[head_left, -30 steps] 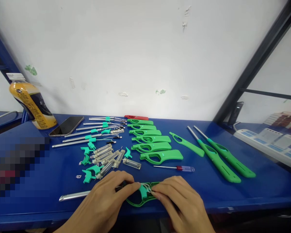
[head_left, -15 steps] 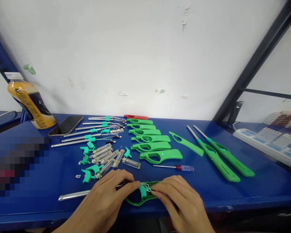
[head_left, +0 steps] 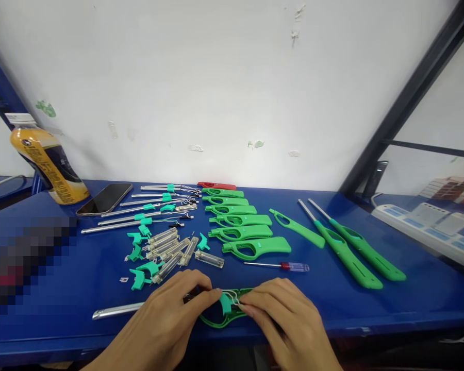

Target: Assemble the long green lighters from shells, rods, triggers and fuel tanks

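Observation:
A green lighter half-shell [head_left: 215,324] lies open side up at the table's front edge, between my two hands. My left hand [head_left: 172,312] is closed over its front end, thumb tip touching the teal trigger [head_left: 225,304] in the shell. From under that hand a metal lighter tube [head_left: 116,311] sticks out to the left. Thin white wires [head_left: 233,296] bend out of the shell beside the trigger. My right hand [head_left: 288,317] pinches at the wires over the handle part; its fingers cover most of that end.
Several green shells [head_left: 261,246] are lined up behind my hands, with a screwdriver [head_left: 294,267] in front. Left of them lie clear fuel tanks [head_left: 209,259], teal triggers [head_left: 139,280] and metal tubes [head_left: 116,226]. Two assembled lighters [head_left: 348,257], a phone [head_left: 106,199] and a bottle [head_left: 48,159] flank these.
The teal trigger has shifted slightly left and tilted in the shell, and my left thumb has drawn back a little. My right hand keeps almost the same place.

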Tool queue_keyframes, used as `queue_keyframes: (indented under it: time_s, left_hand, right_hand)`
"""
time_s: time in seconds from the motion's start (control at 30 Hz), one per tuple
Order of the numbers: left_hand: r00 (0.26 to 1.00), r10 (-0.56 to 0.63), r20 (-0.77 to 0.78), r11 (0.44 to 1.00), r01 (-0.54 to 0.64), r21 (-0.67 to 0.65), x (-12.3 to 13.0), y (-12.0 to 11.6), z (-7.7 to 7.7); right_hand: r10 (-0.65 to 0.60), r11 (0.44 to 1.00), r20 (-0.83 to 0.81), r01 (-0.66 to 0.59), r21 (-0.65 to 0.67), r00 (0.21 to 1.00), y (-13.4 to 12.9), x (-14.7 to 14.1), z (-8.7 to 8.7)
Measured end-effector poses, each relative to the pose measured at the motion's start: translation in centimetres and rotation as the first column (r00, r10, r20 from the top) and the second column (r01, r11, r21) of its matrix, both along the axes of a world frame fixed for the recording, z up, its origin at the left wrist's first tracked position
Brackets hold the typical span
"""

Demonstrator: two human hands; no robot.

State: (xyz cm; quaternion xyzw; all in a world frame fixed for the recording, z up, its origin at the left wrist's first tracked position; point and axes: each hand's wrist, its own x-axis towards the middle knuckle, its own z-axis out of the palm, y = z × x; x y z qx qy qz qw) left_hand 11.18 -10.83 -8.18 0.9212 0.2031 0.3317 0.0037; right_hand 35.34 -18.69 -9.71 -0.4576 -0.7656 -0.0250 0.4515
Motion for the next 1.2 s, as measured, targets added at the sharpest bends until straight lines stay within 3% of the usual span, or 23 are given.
queue_keyframes:
  time_s: [0.2,0.47,0.67,0.97,1.07,1.2]
  left_hand:
    - [1.000,-0.015,-0.022,0.999,0.014,-0.031,-0.2,0.0,0.0]
    - [0.999,0.016,-0.042,0.995,-0.020,-0.102,0.3,-1.2,1.4]
    - [0.999,0.000,-0.034,0.995,-0.003,-0.101,0.3,-1.0,0.8]
    - [0.999,0.020,-0.037,0.997,-0.023,-0.079,0.4,-1.2,1.4]
    - [0.997,0.073,-0.028,0.997,-0.074,-0.026,-0.7,-1.2,1.2]
    - [0.979,0.201,0.025,0.980,-0.201,-0.008,-3.8,-1.0,-0.1]
  right_hand:
    - [-0.009,1.000,0.011,0.010,-0.013,1.000,0.1,-0.2,0.0]
    - [-0.004,0.999,0.031,0.005,-0.031,1.000,0.3,-0.1,0.1]
    - [0.007,0.998,0.007,-0.007,-0.061,1.000,0.2,-0.3,0.1]
    - [-0.035,0.999,0.159,0.039,-0.022,0.987,-0.7,-0.5,0.8]
    - [-0.035,0.999,0.145,0.038,-0.015,0.989,-0.8,-0.5,0.5]
    - [-0.025,0.999,0.112,0.028,-0.029,0.993,-0.6,-0.3,0.1]
